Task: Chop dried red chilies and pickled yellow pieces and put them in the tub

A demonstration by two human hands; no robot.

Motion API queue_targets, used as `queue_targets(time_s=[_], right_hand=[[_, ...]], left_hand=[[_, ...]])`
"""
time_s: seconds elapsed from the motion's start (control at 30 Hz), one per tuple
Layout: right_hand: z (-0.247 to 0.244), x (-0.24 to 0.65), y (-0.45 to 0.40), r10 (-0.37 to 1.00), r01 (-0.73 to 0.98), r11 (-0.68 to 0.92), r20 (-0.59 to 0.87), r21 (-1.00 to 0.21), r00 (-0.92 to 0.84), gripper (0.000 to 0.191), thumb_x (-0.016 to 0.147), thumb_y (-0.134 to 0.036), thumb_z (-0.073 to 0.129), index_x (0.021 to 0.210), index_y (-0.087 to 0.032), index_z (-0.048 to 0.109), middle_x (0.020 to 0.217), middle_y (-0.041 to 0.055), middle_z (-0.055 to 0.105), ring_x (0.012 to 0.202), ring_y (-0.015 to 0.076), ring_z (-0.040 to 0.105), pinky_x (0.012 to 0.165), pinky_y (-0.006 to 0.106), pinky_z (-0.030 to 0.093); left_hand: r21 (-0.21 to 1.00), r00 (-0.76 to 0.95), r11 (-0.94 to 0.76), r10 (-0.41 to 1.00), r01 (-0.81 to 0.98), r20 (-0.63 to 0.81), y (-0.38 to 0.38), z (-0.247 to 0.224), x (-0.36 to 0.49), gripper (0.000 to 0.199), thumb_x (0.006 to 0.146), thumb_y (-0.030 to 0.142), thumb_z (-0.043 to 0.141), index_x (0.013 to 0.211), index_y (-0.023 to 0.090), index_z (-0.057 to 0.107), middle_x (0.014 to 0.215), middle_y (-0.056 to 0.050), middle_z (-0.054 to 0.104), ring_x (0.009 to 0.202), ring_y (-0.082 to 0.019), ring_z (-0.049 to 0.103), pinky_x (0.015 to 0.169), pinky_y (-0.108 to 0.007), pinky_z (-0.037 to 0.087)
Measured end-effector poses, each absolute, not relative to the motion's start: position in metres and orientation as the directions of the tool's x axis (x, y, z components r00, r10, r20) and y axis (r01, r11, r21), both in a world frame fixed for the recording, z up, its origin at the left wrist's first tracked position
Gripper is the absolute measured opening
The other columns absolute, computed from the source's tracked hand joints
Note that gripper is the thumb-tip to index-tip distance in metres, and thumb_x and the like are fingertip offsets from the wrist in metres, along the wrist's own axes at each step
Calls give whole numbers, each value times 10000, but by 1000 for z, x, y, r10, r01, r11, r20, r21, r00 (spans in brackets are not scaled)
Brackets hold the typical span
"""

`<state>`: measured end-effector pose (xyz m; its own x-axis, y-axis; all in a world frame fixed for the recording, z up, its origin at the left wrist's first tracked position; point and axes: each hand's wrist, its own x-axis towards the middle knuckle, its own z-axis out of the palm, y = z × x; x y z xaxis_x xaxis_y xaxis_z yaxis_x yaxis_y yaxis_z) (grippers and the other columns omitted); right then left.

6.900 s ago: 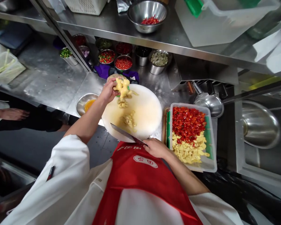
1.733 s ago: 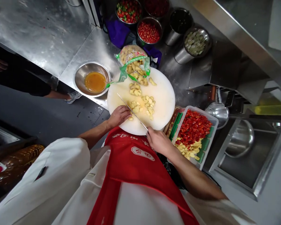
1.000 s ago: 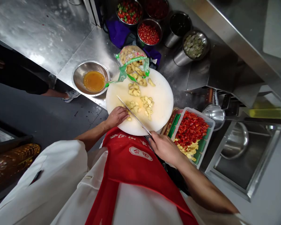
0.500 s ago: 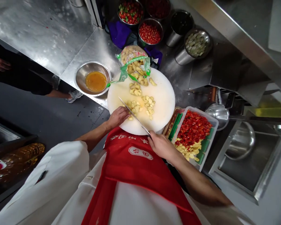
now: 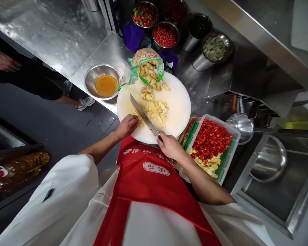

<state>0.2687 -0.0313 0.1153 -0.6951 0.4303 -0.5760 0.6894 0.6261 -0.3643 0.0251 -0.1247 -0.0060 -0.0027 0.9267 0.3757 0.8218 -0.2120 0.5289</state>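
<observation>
My right hand (image 5: 170, 146) is closed round the handle of a kitchen knife (image 5: 146, 118), whose broad blade slants across the round white cutting board (image 5: 181, 102). My left hand (image 5: 128, 125) is at the board's near left edge, fingers curled beside ginger slices (image 5: 140, 124); whatever is under its fingertips is hidden. Cut ginger (image 5: 161, 109) lies to the right of the blade. Beyond the blade sits a whole ginger piece (image 5: 147, 93). An opened bag of ginger (image 5: 146, 66) spills onto the far side of the board.
A steel bowl of orange-brown liquid (image 5: 106, 85) stands left of the board. To the right is a clear tub (image 5: 237, 136) of chopped red peppers and sliced ginger. Several steel pots, one with chopped chillies (image 5: 165, 37), stand behind. Another person's hand (image 5: 5, 60) shows at left.
The knife has turned so its broad side shows, and its tip has moved away from me. My left hand has drawn back slightly left from the blade.
</observation>
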Motion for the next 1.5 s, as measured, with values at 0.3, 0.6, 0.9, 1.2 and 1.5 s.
queue_targets(time_s=[0.3, 0.6, 0.9, 1.2, 1.5], right_hand=[[149, 271, -40, 360, 656, 688, -639, -311, -680, 197, 1017, -261, 365, 1118, -179, 513, 929, 93, 722, 843, 223, 676, 688, 287, 347], [145, 262, -34, 351, 624, 714, -608, -318, -712, 198, 1022, -284, 358, 1107, -183, 505, 931, 86, 725, 847, 226, 681, 694, 284, 355], [140, 254, -27, 336, 618, 722, -623, -311, -707, 230, 1023, -301, 358, 1137, -177, 515, 970, 100, 722, 870, 226, 673, 719, 280, 371], [103, 241, -16, 340, 596, 729, -577, -336, -742, 245, 1005, -279, 367, 1151, -173, 534, 994, 104, 720, 859, 217, 659, 704, 279, 349], [100, 293, -6, 456, 715, 556, -563, -424, -689, 203, 974, -327, 437, 1012, -194, 585, 782, 44, 685, 760, 199, 627, 668, 251, 355]], left_hand=[[552, 7, -193, 947, 811, 321, -120, -19, 26, 176, 963, 272, 505, 1032, 174, 635, 1010, -117, 668, 954, -213, 607, 853, -400, 498], [561, -5, -202, 938, 803, 345, -122, -17, 27, 181, 975, 260, 492, 1044, 176, 637, 1038, -108, 672, 966, -202, 606, 858, -384, 500], [575, -21, -217, 925, 789, 379, -123, -16, 28, 167, 968, 246, 501, 1035, 176, 636, 1033, -114, 670, 965, -205, 608, 850, -385, 504], [578, -16, -193, 941, 793, 337, -127, -18, 26, 153, 950, 249, 504, 1000, 185, 633, 1017, -112, 666, 948, -206, 610, 844, -394, 516], [497, 78, -188, 969, 847, 234, -127, -10, 14, 266, 915, 220, 542, 1162, 226, 640, 1210, -109, 630, 1146, -273, 538, 940, -449, 458]])
